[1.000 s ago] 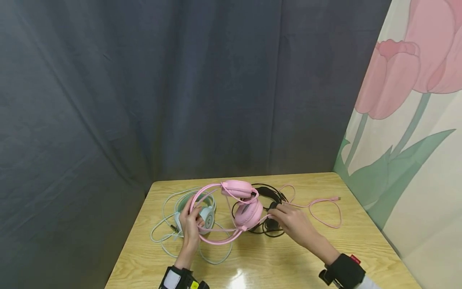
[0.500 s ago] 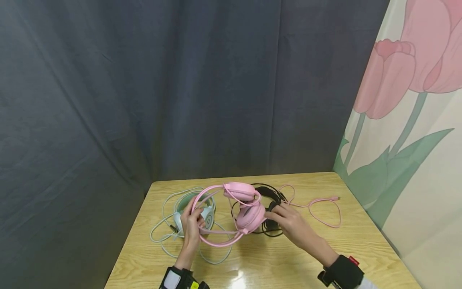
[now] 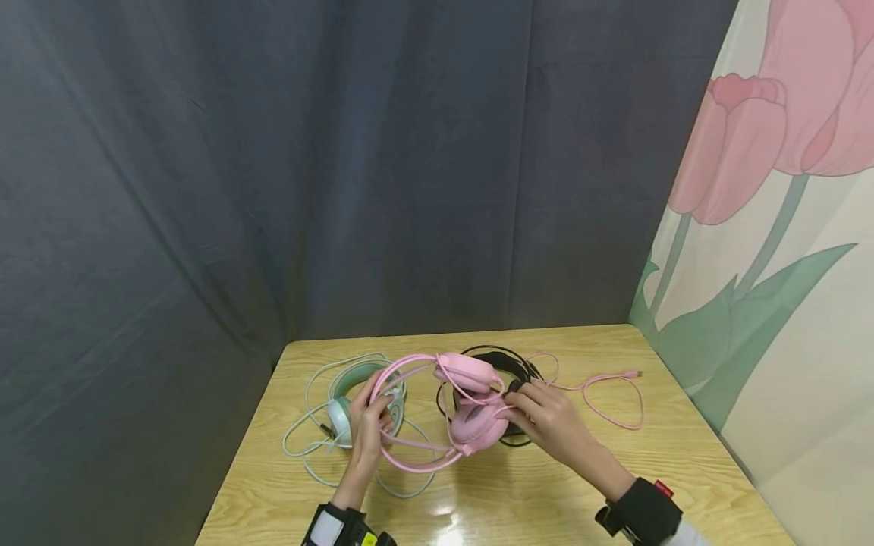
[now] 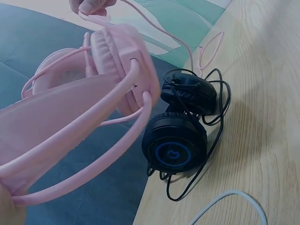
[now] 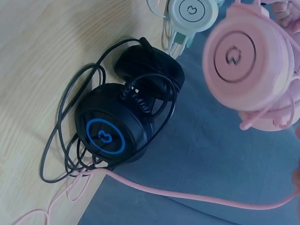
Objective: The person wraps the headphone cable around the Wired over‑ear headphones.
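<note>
A pink headset point(image 3: 478, 431) hangs above the table, ear cups to the right. My left hand point(image 3: 367, 428) grips its headband, which shows large in the left wrist view. Beside the ear cups, my right hand point(image 3: 549, 421) pinches the pink cable point(image 5: 187, 195); its fingertips also appear at the top of the left wrist view. Behind and below lies a black headset point(image 4: 173, 145) with its cord looped around it. A pale green headset point(image 3: 340, 422) rests on the table behind my left hand, which partly covers it.
The wooden table point(image 3: 532, 493) carries the far end of the pink cable, with its plug point(image 3: 631, 374), toward the right. Pale green cable loops point(image 3: 297, 440) spread on the left. A dark curtain point(image 3: 410, 189) stands behind, and a tulip-patterned wall covering point(image 3: 744, 227) on the right.
The pink headset has shifted slightly right and down in my left hand. My right hand stays beside the ear cups, near the cable. The other two headsets lie where they were.
</note>
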A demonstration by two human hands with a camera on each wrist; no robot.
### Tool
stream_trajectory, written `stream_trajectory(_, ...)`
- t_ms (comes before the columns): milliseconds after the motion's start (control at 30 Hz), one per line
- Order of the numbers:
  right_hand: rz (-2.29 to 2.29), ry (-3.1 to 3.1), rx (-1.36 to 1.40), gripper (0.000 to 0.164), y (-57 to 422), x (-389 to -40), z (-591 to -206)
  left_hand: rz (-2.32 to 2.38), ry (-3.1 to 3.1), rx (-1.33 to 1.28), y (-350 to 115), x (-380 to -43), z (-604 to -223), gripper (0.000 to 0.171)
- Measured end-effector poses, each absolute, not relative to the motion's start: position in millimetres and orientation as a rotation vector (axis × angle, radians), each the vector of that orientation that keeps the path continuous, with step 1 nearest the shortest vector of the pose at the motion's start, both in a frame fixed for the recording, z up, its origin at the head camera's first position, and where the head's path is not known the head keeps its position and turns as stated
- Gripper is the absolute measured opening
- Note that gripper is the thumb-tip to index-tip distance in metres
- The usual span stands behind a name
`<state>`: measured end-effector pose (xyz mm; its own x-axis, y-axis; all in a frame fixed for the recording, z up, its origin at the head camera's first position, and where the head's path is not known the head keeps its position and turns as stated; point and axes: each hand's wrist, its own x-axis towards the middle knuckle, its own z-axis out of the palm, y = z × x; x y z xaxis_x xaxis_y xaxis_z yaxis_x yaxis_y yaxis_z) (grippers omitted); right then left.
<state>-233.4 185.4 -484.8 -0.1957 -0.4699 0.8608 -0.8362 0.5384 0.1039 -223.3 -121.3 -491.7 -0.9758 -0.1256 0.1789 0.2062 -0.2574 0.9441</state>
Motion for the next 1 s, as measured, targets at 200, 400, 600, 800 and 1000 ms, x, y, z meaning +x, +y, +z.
stream_trajectory(200, 0.447, -1.837, 1.020, 0.038, 187.2, -234.9, -484.6, -2.345, -1.834, -0.165, -123.2, -222.9, -492.5, 0.056)
stream_trajectory(400, 0.443, -1.840, 1.094, 0.030, 185.9, -234.0, -482.3, -2.352, -1.858, -0.210, -123.4, -222.9, -491.9, 0.054)
stream_trajectory(600, 0.457, -1.835, 1.152, 0.039, 183.3, -234.4, -480.2, -2.377, -1.904, -0.190, -123.2, -222.0, -493.7, 0.057)
stream_trajectory(800, 0.469, -1.817, 1.154, 0.034, 179.7, -232.8, -481.5, -2.402, -1.939, -0.189, -122.7, -222.5, -496.1, 0.058)
stream_trajectory(1000, 0.478, -1.829, 1.096, 0.029, 180.9, -231.6, -482.1, -2.423, -1.974, -0.219, -121.2, -222.5, -494.7, 0.059)
